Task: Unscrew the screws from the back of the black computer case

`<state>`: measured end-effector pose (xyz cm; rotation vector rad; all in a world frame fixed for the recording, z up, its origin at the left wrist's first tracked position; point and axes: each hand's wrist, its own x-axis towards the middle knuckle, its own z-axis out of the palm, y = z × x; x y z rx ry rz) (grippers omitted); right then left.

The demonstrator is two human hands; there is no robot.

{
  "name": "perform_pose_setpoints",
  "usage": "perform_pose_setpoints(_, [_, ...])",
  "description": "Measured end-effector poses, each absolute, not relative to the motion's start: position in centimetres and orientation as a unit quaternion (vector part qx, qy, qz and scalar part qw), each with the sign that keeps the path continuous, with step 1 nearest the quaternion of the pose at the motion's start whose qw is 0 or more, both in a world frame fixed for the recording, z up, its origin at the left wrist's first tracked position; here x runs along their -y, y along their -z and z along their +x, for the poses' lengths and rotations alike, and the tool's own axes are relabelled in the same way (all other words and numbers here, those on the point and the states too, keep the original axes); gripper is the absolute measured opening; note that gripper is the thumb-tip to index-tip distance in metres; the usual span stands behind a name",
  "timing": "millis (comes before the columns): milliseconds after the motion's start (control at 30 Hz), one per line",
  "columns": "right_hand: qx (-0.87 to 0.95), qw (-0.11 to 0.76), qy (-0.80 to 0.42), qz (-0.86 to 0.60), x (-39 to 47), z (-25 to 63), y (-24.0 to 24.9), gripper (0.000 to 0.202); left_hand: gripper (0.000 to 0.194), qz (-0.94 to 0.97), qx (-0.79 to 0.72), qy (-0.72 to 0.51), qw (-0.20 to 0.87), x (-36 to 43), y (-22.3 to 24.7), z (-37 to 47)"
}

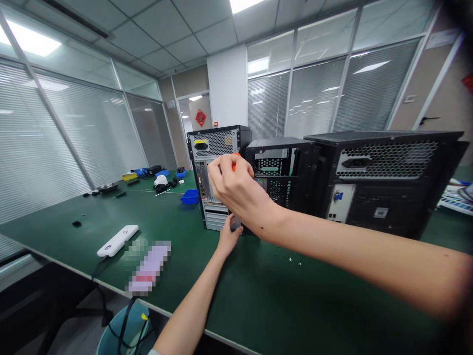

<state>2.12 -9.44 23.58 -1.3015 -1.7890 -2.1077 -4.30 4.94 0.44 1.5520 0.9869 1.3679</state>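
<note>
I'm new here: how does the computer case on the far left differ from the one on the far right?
The left case has a mostly silver back; the right case is mostly black below its silver mesh.
The left case has a yellow label by its power socket; the right case shows none there.
In this view, the left case looks narrower than the right case.
Both stand on the green table.

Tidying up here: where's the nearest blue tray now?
In the head view, the blue tray sits left of centre on the green table, just left of the leftmost computer case.
</note>
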Motion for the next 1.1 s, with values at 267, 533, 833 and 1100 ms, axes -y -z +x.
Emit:
perform_pose_setpoints(267, [0.618, 0.059, 0.649, -0.439, 9.4, 2.3, -24.5, 0.037, 0.060, 0.630, -0.394, -0.532, 0.406, -5.1, -0.2, -4.2])
perform_pose_setpoints(533, [0.656, 0.045, 0.600, -0.456, 9.4, 2.7, -25.5, 0.038, 0.059, 0.626, -0.394, -0.536, 0.408, -5.0, -0.4, -4.2])
perform_pose_setpoints(833, [0.636, 0.084, 0.618, -0.455, 9.2, 2.0, -25.0, 0.036, 0.060, 0.626, -0.390, -0.533, 0.414, -4.8, -0.7, -4.2])
perform_pose_setpoints(1100, [0.663, 0.064, 0.591, -0.455, 9.6, 2.1, -25.5, 0.038, 0.058, 0.624, -0.395, -0.535, 0.410, -5.0, -0.6, -4.2])
